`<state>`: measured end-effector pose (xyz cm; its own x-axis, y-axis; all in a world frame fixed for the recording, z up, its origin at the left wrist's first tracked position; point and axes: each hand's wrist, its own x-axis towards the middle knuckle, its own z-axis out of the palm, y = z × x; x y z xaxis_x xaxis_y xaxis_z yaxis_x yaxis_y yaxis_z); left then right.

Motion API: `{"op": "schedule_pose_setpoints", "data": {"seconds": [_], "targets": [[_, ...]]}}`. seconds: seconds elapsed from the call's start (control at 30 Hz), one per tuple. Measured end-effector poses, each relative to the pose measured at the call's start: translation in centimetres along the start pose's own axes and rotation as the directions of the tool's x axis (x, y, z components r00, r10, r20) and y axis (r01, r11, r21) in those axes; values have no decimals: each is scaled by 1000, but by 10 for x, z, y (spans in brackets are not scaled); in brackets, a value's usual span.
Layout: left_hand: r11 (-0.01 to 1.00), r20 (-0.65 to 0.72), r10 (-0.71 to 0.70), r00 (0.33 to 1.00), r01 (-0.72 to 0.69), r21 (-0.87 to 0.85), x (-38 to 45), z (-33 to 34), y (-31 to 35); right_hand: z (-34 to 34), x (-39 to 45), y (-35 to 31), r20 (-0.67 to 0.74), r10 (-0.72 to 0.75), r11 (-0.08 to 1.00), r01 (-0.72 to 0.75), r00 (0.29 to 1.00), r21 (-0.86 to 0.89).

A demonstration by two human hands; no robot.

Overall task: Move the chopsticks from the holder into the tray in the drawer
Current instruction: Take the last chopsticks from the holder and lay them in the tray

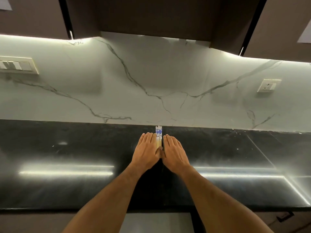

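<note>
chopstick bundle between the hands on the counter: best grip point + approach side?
Judgement: grip the chopsticks mid-length on the plain wooden shafts, coming from above with thumb and fingers closing from the two sides. They lie flat and side by side on the black counter, lengthwise away from the person, with the left hand and right hand flanking them.

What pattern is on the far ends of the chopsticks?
Blue-and-white print on the pale wooden chopsticks; head view.

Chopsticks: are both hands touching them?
Touching. The head view shows the left hand and right hand flat on the counter, pressed against either side of the chopsticks.
</note>
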<state>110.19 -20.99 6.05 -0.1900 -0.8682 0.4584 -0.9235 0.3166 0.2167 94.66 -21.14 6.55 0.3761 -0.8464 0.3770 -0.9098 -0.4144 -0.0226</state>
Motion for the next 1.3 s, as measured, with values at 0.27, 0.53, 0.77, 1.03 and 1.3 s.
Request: {"op": "schedule_pose_setpoints", "data": {"seconds": [0.27,0.53,0.77,1.03,1.3], "targets": [[988,101,-78,992,91,-124,43,61,-25,57,56,10,68,106,935,-123,992,333],[840,181,-253,950,309,-447,70,100,-40,92,75,4,60,363,689,-312,930,654],[773,224,-310,924,382,-506,67,109,-43,106,70,-1,188,491,413,-417,851,810],[774,173,-316,933,359,-521,68,107,-44,104,80,-4,238,481,421,-460,844,782],[726,158,-361,919,383,-570,67,102,-46,96,93,-8,206,460,597,-473,864,648]]}}
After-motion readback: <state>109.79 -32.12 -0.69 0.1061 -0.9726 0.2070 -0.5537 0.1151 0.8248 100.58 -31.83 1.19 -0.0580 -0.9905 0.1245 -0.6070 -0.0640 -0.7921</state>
